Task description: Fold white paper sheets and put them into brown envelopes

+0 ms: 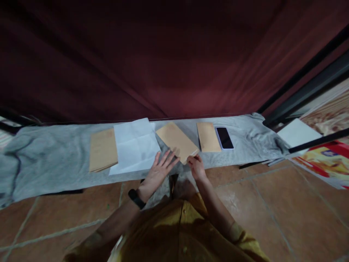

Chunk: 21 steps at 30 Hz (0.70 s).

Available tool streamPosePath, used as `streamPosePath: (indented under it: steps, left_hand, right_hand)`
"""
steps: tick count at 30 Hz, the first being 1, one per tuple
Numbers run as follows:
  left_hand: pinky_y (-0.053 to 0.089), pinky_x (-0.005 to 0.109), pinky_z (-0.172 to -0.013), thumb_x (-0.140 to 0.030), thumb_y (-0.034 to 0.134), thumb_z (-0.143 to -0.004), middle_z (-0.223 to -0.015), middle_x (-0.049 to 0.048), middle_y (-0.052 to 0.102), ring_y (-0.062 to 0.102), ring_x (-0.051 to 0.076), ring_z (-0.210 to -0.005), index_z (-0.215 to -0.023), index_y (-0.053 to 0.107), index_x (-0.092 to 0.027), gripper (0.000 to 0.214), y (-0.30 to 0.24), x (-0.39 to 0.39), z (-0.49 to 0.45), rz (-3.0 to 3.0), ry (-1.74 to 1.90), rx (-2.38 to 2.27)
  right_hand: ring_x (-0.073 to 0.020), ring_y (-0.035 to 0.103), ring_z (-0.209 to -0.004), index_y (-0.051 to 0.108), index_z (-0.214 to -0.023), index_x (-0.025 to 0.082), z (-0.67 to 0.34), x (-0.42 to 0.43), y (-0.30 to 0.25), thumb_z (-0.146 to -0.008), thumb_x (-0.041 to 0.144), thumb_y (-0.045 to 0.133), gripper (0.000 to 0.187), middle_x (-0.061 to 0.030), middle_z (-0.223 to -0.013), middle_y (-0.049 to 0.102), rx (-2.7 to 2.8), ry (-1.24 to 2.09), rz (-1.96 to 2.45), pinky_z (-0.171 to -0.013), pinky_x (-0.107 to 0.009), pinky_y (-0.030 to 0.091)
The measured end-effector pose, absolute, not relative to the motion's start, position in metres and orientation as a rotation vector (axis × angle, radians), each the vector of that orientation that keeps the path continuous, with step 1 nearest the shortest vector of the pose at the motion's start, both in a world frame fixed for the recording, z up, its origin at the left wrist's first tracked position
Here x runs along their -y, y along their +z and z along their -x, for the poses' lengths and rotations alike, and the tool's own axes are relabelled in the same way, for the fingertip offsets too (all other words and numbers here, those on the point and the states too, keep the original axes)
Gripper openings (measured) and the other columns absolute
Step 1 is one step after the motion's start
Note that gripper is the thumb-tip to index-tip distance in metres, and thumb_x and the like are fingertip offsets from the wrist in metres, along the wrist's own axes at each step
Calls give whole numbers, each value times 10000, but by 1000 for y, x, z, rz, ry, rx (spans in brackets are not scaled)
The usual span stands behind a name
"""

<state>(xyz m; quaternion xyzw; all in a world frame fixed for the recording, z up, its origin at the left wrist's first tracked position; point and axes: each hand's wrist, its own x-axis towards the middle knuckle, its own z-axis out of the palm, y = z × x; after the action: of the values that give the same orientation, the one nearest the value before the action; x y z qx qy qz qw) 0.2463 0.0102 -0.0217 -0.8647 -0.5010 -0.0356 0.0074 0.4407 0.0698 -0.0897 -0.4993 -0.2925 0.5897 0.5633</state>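
Observation:
A brown paper envelope (177,141) lies slanted on the grey cloth in front of me, with a narrow whitish strip along its near right end. My left hand (163,166) is open, its fingers spread, with the fingertips resting on the envelope's near left edge. At the near right corner, beside the strip, the fingers of my right hand (195,165) are pinched on the envelope. Whether they grip the strip itself or only the paper is too small to tell. Left of my left hand are sheets of white paper (136,145) with fold creases.
A stack of brown envelopes (103,151) lies at the left, partly against the white sheets. To the right are another brown envelope (208,136) and a phone (225,138). Grey cloth (65,145) covers the narrow bench before a dark red curtain (174,65). Black bars (308,83) stand at right.

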Motion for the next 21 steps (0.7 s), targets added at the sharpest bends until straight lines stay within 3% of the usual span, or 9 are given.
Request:
streamPosePath:
  steps: [4, 9, 14, 21]
  left_hand:
    - [164, 614, -1269, 40, 374, -835, -1665, -5, 306, 164, 218, -1563, -1551, 357, -367, 824, -34, -8, -263, 2892, -80, 1394]
    - [217, 586, -1271, 9, 436, -855, -1601, 33, 431, 278, 232, -1536, -1430, 544, -303, 663, -35, -8, -268, 2969, -287, 1155]
    - [257, 532, -1261, -59, 489, -908, -1578, 50, 468, 320, 213, -1519, -1467, 499, -274, 599, -37, -12, -265, 2829, -339, 1068]
    - [252, 517, -1251, -123, 443, -966, -1608, 111, 414, 317, 229, -1519, -1507, 433, -168, 543, -44, -28, -261, 2580, -261, 1183]
  right_hand:
    - [-164, 655, -783, 533, -856, 264, -442, -76, -90, -667, 364, 702, 273, 5, -849, 678, 698, 1390, 1142, -745, -313, 554]
    - [-143, 625, -655, 519, -823, 251, -438, -83, -95, -683, 353, 689, 243, 15, -755, 655, 730, 1351, 1164, -635, -271, 521]
    - [-137, 628, -630, 543, -777, 218, -428, -84, -101, -668, 336, 664, 201, 12, -717, 676, 691, 1356, 1169, -614, -249, 513]
    - [-131, 681, -783, 604, -862, 218, -422, -82, -102, -667, 280, 686, 221, 13, -834, 735, 657, 1371, 1129, -715, -231, 552]
